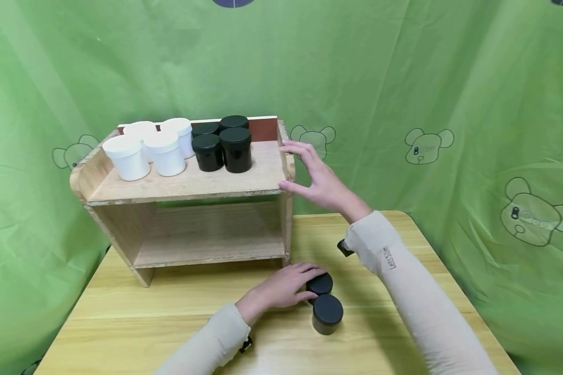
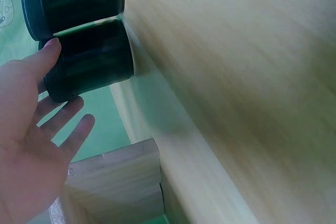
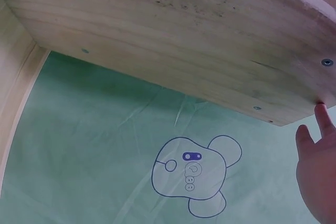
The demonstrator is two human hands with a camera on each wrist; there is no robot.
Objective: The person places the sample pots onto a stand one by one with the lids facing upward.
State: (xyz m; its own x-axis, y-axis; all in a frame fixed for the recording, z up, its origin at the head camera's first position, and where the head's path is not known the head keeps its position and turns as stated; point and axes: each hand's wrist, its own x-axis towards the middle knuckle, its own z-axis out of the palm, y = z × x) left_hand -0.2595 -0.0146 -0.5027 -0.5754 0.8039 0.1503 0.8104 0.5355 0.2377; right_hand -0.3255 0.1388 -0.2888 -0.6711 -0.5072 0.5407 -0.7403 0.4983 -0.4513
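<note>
My left hand (image 1: 288, 285) is at a black lidded jar (image 1: 320, 283) on the table, its thumb and fingers around the lid. In the left wrist view the thumb lies against this jar's (image 2: 94, 59) upper side and the other fingers reach behind it. Right beside it stands a second black jar (image 1: 327, 313). My right hand (image 1: 321, 179) is spread at the right side panel of a wooden shelf (image 1: 211, 234), fingers near the top edge and thumb at the front. In the right wrist view a fingertip of the right hand (image 3: 320, 166) touches the panel's outer face (image 3: 210, 51).
Several white lidded tubs (image 1: 169, 153) stand on the left of the shelf's upper board, with several black jars (image 1: 236, 151) next to them. The shelf stands on a wooden table (image 1: 122, 317). A green curtain (image 1: 356, 67) hangs behind and at both sides.
</note>
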